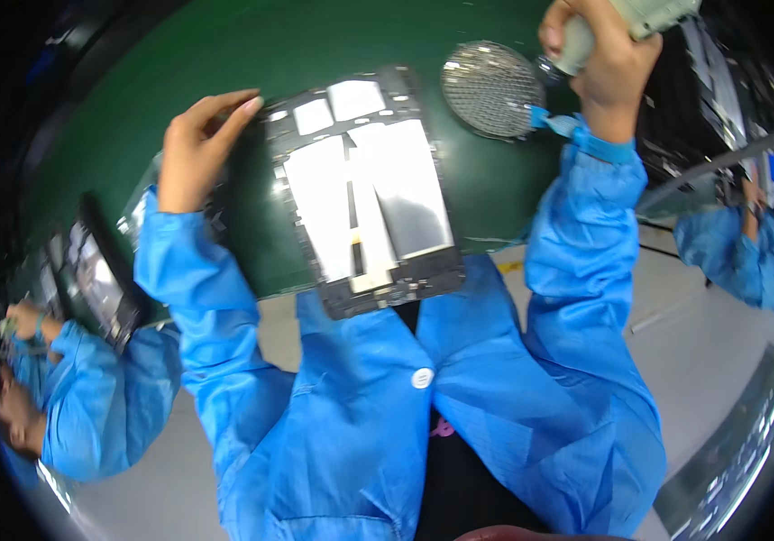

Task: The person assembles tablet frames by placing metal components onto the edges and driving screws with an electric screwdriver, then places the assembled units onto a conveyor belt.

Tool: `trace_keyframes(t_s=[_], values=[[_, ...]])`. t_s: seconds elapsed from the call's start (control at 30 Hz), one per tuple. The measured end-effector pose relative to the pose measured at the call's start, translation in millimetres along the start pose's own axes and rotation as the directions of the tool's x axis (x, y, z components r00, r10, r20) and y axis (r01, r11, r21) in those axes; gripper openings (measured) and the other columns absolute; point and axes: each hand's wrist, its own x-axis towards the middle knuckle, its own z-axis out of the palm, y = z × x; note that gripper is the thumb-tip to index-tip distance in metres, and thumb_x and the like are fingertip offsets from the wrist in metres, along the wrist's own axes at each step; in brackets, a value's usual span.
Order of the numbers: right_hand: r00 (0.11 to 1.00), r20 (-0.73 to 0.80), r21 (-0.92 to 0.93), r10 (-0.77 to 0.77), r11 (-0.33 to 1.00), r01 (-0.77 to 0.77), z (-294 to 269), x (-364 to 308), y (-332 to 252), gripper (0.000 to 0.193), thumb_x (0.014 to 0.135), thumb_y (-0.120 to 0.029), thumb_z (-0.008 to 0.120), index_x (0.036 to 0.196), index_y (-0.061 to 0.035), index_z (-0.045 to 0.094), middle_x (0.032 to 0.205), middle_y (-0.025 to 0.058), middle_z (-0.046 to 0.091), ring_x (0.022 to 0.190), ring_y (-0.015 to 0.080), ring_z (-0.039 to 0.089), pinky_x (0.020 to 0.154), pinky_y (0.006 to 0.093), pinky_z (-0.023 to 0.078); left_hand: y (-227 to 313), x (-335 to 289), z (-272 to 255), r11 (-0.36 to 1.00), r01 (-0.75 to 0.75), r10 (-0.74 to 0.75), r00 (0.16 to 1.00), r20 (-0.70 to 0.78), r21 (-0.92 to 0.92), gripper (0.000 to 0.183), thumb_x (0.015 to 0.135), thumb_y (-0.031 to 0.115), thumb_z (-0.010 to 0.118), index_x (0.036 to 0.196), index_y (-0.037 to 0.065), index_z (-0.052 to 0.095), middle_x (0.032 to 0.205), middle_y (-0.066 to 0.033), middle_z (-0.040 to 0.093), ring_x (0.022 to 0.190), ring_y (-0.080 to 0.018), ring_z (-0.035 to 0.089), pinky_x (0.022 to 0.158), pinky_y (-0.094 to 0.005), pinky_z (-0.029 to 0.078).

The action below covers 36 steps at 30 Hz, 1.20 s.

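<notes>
An opened tablet (360, 216) with a black frame and large silvery-white battery panels lies slightly turned on the green work surface, its near end reaching past the front edge over my lap. My left hand (202, 149) is at its far left corner, thumb and forefinger tips pinched together at the edge. My right hand (612, 68) is raised at the far right, fingers wrapped round a pale green handheld power tool (648, 13), whose end is cut off by the picture. Below the tool lies a round tray (492, 88) with a glittering, studded surface. A blue wrist strap (554, 120) circles my right wrist.
The green table (351, 32) ends in front of my lap. Dark flat devices (103, 266) stand at the left. Co-workers in blue sit at the left (103, 406) and right (738, 248). A clear panel with a rail (720, 162) stands at the right.
</notes>
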Motion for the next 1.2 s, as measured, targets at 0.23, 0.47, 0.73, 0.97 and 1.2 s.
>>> trace_keyframes(t_s=[0.23, 0.47, 0.73, 0.97, 1.2], values=[[0.944, -0.327, 0.169, -0.051, 0.979, 0.111, -35, 2, 9, 0.016, 0.084, -0.003, 0.055, 0.096, 0.0068, 0.061, 0.084, 0.0162, 0.067, 0.041, 0.0141, 0.052, 0.037, 0.0266, 0.042, -14, 15, 13, 0.954, 0.088, -0.049, 0.989, 0.139, -0.288, 0.020, 0.090, 0.011, 0.070, 0.104, -0.003, 0.072, 0.090, -0.0027, 0.065, 0.069, -0.0067, 0.054, 0.062, -0.0203, 0.042], [0.999, 0.017, 0.074, -0.045, 0.996, 0.044, -24, -21, 26, 0.018, 0.088, -0.003, 0.053, 0.093, 0.0126, 0.060, 0.056, 0.0124, 0.056, 0.040, 0.0150, 0.049, 0.044, 0.0254, 0.045, -24, 8, 23, 0.901, 0.121, -0.097, 0.992, 0.078, -0.417, 0.016, 0.089, 0.010, 0.072, 0.099, -0.001, 0.070, 0.088, -0.0025, 0.067, 0.075, -0.0071, 0.058, 0.065, -0.0214, 0.046], [0.992, 0.093, 0.154, -0.084, 0.986, 0.069, -21, -18, 55, 0.019, 0.089, -0.007, 0.054, 0.090, 0.0111, 0.060, 0.059, 0.0133, 0.058, 0.040, 0.0150, 0.049, 0.041, 0.0256, 0.043, -35, 3, 19, 0.942, 0.077, -0.068, 0.997, 0.037, -0.328, 0.012, 0.090, 0.010, 0.070, 0.097, 0.000, 0.069, 0.087, -0.0015, 0.066, 0.073, -0.0063, 0.056, 0.068, -0.0203, 0.045], [0.996, 0.076, 0.144, -0.055, 0.989, 0.044, -18, -19, 54, 0.020, 0.090, -0.009, 0.054, 0.091, 0.0101, 0.059, 0.060, 0.0137, 0.059, 0.040, 0.0150, 0.049, 0.038, 0.0254, 0.042, -33, 6, 20, 0.973, 0.104, -0.105, 0.994, 0.008, -0.204, 0.020, 0.095, 0.020, 0.066, 0.101, 0.000, 0.070, 0.079, 0.0004, 0.058, 0.073, -0.0074, 0.052, 0.070, -0.0218, 0.041], [0.994, 0.098, 0.134, -0.045, 0.990, 0.031, -24, -17, 60, 0.020, 0.091, -0.009, 0.054, 0.087, 0.0093, 0.061, 0.057, 0.0116, 0.058, 0.039, 0.0144, 0.049, 0.038, 0.0253, 0.041, -36, 3, 18, 0.960, 0.123, -0.123, 0.992, 0.016, -0.252, 0.020, 0.095, 0.018, 0.065, 0.104, 0.001, 0.069, 0.083, 0.0001, 0.060, 0.076, -0.0070, 0.053, 0.072, -0.0215, 0.041]])
